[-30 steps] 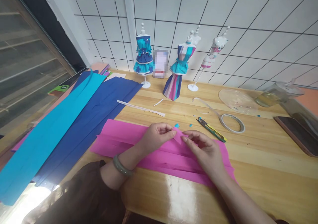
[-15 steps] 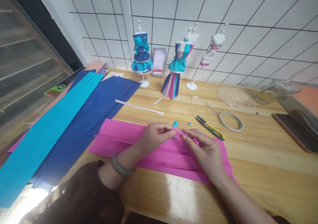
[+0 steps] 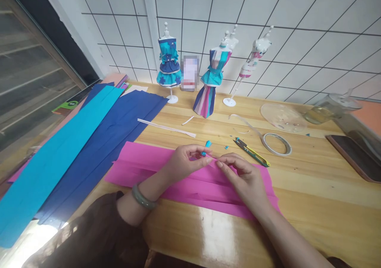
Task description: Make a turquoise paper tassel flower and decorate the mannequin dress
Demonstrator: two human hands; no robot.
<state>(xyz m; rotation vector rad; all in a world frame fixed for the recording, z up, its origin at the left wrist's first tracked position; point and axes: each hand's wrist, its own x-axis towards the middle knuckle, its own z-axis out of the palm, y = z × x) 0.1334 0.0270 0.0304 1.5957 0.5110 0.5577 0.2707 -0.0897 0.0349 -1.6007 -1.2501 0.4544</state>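
Over a pink crepe paper sheet (image 3: 139,173), my two hands meet with their fingertips nearly touching. My left hand (image 3: 187,161) is closed in a pinch on a small turquoise piece of crepe paper (image 3: 208,144), which pokes out past the fingers; its exact shape is partly hidden. Beside it, my right hand (image 3: 242,175) pinches thumb against forefinger. Whatever lies between those fingers is too small to make out. Past the right hand rests a pair of yellow-and-green thread snips (image 3: 253,153), with turquoise scraps (image 3: 226,147) close by.
A roll of tape (image 3: 277,144), white strips (image 3: 166,128) and a clear plastic dish (image 3: 282,117) lie farther back. Small dress forms (image 3: 169,62) stand along the tiled wall beside a propped phone (image 3: 189,73). Turquoise (image 3: 59,153) and dark blue paper (image 3: 119,129) cover the left side.
The turquoise piece has shifted slightly left and turned, so more of it shows by the left fingers. Both hands stay in nearly the same place.
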